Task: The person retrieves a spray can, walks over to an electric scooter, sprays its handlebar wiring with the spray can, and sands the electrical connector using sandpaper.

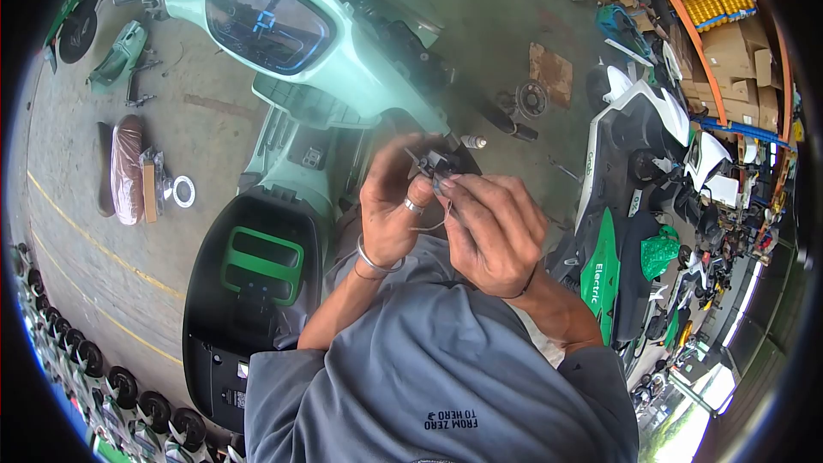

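A small black part (439,161) with a thin wire hanging from it is held up in front of my chest; its exact kind I cannot make out. My left hand (387,210), with a ring and a bangle, grips it from the left side. From the right, my right hand (497,231) pinches at its lower edge, fingertips pressed together near the wire. Just beyond both hands is the mint-green scooter's handlebar cover (369,60), its display (270,24) lit with a blue figure.
To the left stands the scooter's open black seat compartment (214,291) with a green frame (261,266) inside. A wrapped seat (127,170) and a white ring (183,191) lie on the floor. A white and green scooter (604,266) stands at right, near shelves with cardboard boxes (729,60).
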Action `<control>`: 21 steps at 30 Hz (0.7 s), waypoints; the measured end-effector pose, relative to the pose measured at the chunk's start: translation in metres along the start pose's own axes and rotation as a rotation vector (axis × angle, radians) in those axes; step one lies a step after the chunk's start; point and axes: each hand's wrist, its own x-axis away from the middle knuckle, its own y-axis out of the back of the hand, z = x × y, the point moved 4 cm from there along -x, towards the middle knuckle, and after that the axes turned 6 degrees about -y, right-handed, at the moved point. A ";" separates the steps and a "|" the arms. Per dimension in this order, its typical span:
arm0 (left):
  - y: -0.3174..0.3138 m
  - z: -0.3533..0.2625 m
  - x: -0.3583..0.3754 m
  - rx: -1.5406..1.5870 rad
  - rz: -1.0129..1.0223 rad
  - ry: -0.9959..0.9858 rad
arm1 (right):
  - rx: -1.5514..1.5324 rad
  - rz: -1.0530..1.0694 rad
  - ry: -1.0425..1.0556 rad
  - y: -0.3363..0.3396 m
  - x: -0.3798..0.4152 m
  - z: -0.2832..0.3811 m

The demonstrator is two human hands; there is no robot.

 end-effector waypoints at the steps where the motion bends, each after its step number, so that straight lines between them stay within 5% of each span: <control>1: 0.001 0.001 0.000 -0.010 -0.011 0.007 | -0.004 0.006 -0.008 0.000 -0.001 0.001; 21: 0.000 0.002 0.001 -0.119 0.047 -0.119 | 0.029 0.043 -0.033 0.008 -0.006 0.004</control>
